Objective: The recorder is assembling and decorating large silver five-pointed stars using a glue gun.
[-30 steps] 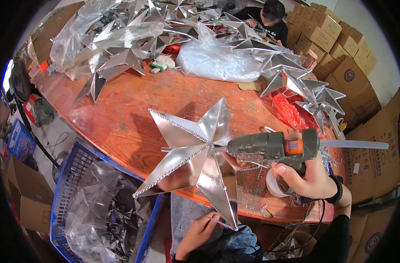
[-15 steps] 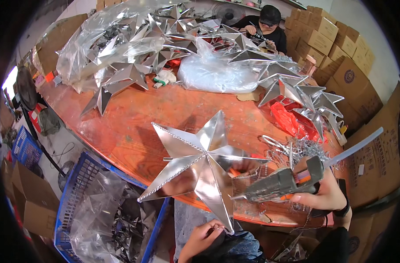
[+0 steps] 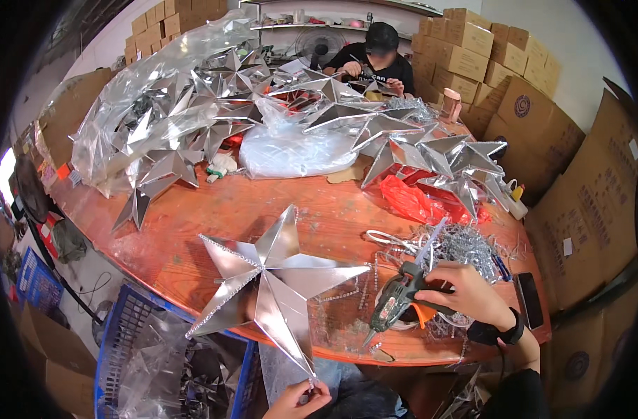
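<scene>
1. The left hand (image 3: pixel 294 398), at the lower edge, has its fingers pinched shut on the bottom tip of the silver star (image 3: pixel 273 279). A second ago this hand sat lower left of that tip; the star has since tipped a little more upright, its beaded edge facing left.
2. The star hangs over the near rim of the desk (image 3: pixel 193 230), its right point reaching toward the glue gun (image 3: pixel 399 300).
3. The right hand (image 3: pixel 469 293) has its fingers wrapped closed round the gun's handle. A second ago the gun was raised level at the star's centre; now it is lowered beside a tape roll, nozzle angled down at the desk, well off the star. Gluing looks paused while the star is turned.
4. Beyond lie a tangle of bead strings (image 3: pixel 466 244) and a red bag (image 3: pixel 413 199).
5. Farther off, piled stars (image 3: pixel 431 150) and another person (image 3: pixel 375 59) at work.
</scene>
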Available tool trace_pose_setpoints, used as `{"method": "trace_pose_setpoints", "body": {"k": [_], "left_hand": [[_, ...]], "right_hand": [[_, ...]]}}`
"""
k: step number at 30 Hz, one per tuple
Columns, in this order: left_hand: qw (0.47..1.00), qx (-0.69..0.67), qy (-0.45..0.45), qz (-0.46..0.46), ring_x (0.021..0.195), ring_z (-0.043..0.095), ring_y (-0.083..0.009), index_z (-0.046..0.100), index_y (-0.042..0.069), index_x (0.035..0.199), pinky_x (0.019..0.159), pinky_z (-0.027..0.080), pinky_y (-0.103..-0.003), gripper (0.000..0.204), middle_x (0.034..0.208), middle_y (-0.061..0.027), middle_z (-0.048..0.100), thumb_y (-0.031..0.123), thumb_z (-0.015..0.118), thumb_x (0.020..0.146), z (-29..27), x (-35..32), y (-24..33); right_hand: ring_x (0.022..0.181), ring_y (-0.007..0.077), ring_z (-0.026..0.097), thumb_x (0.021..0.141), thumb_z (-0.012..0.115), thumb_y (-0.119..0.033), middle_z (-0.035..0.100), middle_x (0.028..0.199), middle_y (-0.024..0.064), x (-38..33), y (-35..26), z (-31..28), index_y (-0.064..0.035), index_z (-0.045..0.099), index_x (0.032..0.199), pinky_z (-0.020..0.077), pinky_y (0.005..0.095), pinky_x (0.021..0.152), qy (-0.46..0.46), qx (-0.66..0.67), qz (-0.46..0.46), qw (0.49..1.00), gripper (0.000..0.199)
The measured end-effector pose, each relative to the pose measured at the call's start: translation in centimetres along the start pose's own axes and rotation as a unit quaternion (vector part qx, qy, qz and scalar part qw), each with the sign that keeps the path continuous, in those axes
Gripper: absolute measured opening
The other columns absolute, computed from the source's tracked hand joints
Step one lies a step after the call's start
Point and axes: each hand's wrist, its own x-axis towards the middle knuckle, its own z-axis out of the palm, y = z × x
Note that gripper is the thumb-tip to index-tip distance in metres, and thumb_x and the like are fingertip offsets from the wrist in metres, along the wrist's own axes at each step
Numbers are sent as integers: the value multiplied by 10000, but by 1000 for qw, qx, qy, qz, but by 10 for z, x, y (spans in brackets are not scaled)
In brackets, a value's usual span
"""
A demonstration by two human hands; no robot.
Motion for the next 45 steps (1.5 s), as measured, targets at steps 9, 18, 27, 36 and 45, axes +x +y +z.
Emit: {"method": "trace_pose_setpoints", "body": {"k": [9,18,27,36,45], "left_hand": [[998,17,9,-58,668,513,-88,566,22,891,630,421,-227,220,738,-9,541,195,443,951,0,-31,19],[987,157,5,-43,648,511,-121,574,29,916,596,427,-253,228,726,-41,546,196,423,956,29,-46,-3],[994,66,79,-31,683,505,-84,583,-32,945,614,418,-227,235,724,-18,563,175,474,933,48,-54,30],[996,-35,80,19,742,572,-147,605,-3,893,643,441,-284,259,803,-57,628,236,506,885,62,-46,53],[993,-95,58,-24,772,567,-139,597,8,946,672,450,-279,360,842,-58,635,353,509,893,59,-55,31]], "right_hand": [[717,304,567,803,645,-195,545,798,120,-17,-10,-16,-42,587,883,456,374,606,47,-22,-26,998,182],[759,262,586,804,619,-164,550,878,91,-26,-46,-20,-51,573,919,499,334,655,66,-32,-176,982,168],[813,190,568,754,543,-110,515,1039,83,-46,-86,36,-1,532,1024,489,264,676,-161,64,-481,859,290],[788,171,520,714,550,-130,463,878,62,-51,-91,70,-26,503,886,457,261,655,-62,68,-500,861,206],[784,142,507,751,550,-135,496,897,57,-52,-92,70,-31,543,935,438,233,683,-69,74,-525,845,212]]}}
